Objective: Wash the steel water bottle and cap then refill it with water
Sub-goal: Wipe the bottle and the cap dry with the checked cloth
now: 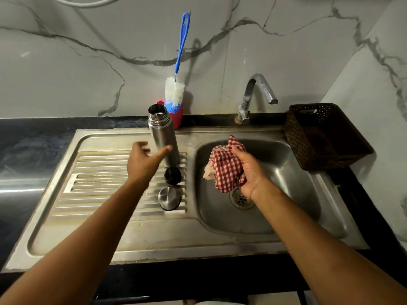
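**Steel bottle standing uncapped just beyond a spread left hand**

Steel is filling most of this head-camera view: a sink with a ribbed draining board point(94, 172) and a basin point(293, 194). The left hand point(141, 160) is hovering over the board with fingers spread and relaxed, holding nothing. The steel bottle point(161, 133) is standing upright just ahead of that hand and slightly to its right. Its open mouth is pointing up, so its long axis is running vertically, square to the palm. The thumb tip is overlapping the bottle's lower body, and blur is hiding whether it is touching.

Two loose parts are lying on the board just right of the left wrist: a black stopper point(172, 175) and, closer to the person, a steel cap point(169, 198).

The right hand point(247, 175) is hanging over the basin, well to the right of the bottle, its fingers curling round a bunched red-and-white checked cloth point(223, 166).

Beyond the bottle, a bottle brush point(176, 89) is standing in a red holder point(178, 116). A tap point(257, 93) is standing beyond the right hand, with no water visibly running, and a brown basket point(326, 137) is sitting to that hand's right.

The left hand is much the nearer to the bottle and is probably the one to take it. A sideways wrap round the lower body would suit so tall a cylinder. A clumsy nudge could tip it on the ribs.
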### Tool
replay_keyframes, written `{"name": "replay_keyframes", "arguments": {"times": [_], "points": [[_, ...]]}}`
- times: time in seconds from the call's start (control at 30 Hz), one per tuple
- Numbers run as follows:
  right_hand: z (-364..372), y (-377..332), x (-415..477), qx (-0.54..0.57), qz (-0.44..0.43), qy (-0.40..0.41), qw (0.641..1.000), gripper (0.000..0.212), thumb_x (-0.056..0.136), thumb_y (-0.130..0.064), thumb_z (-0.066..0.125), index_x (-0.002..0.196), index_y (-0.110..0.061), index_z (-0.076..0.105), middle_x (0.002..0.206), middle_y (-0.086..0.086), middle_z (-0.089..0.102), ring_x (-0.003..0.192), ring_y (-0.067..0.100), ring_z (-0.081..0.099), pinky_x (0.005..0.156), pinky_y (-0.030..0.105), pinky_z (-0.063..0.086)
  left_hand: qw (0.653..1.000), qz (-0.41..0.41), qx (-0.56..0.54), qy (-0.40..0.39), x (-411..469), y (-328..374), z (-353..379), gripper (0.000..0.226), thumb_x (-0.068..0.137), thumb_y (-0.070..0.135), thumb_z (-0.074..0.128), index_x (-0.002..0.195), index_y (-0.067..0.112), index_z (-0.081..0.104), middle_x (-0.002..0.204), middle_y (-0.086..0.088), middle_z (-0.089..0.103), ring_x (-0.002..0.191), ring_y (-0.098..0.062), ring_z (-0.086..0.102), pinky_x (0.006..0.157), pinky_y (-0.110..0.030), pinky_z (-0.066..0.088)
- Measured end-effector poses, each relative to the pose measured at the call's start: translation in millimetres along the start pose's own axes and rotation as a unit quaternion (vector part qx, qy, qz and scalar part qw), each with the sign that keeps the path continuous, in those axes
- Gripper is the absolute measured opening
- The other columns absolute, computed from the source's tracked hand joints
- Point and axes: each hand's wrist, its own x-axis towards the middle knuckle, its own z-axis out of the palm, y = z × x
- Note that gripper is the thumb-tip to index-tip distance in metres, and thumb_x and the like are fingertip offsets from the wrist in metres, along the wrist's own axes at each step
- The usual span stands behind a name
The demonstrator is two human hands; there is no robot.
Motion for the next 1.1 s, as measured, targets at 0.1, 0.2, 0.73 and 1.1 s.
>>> {"name": "replay_keyframes", "arguments": {"times": [0.1, 0.2, 0.73, 1.1], "points": [[0.0, -2.7, -1.9, -0.007, 0.004, -0.006, 1.000, 0.056, 0.081, -0.048, 0.081, 0.127, -0.018, 0.069, 0.117, 0.010, 0.076, 0.114, 0.035, 0.070, 0.103, 0.061, 0.051, 0.988, -0.038, 0.135, -0.061, -21.1, -24.3, 14.3, 0.096, 0.061, 0.079, 0.083, 0.128, 0.017, 0.054, 0.115, -0.005, 0.067, 0.102, -0.026, 0.066, 0.089, -0.048, 0.058], [-2.2, -3.8, -4.0, -0.015, 0.006, -0.015, 1.000, 0.059, 0.077, -0.048, 0.083, 0.127, -0.018, 0.069, 0.117, 0.011, 0.076, 0.114, 0.035, 0.070, 0.102, 0.064, 0.050, 0.958, -0.004, 0.267, -0.099, -25.2, -25.3, 27.4, 0.081, 0.065, 0.077, 0.083, 0.117, 0.021, 0.056, 0.106, -0.001, 0.065, 0.099, -0.026, 0.065, 0.082, -0.043, 0.058], [-39.5, -81.7, -62.6, 0.045, -0.070, -0.164, 0.983, 0.048, 0.103, -0.045, 0.050, 0.134, -0.011, 0.066, 0.112, 0.008, 0.075, 0.099, 0.023, 0.070, 0.086, 0.040, 0.056, 0.967, -0.052, -0.140, -0.206, -95.7, 91.6, 54.2, 0.050, 0.100, 0.062, 0.054, 0.126, 0.020, 0.065, 0.106, -0.013, 0.073, 0.082, -0.022, 0.068, 0.069, -0.031, 0.056], [-62.8, -73.8, -68.6, -0.480, -0.476, -0.148, 0.722, 0.033, 0.109, -0.039, 0.042, 0.135, -0.021, 0.050, 0.122, -0.003, 0.064, 0.108, 0.009, 0.062, 0.093, 0.039, 0.055, 0.929, -0.160, -0.202, -0.265, -154.6, 133.7, 123.9, 0.054, 0.108, 0.057, 0.038, 0.124, 0.015, 0.067, 0.122, -0.017, 0.072, 0.115, -0.032, 0.067, 0.092, -0.046, 0.056]]}}
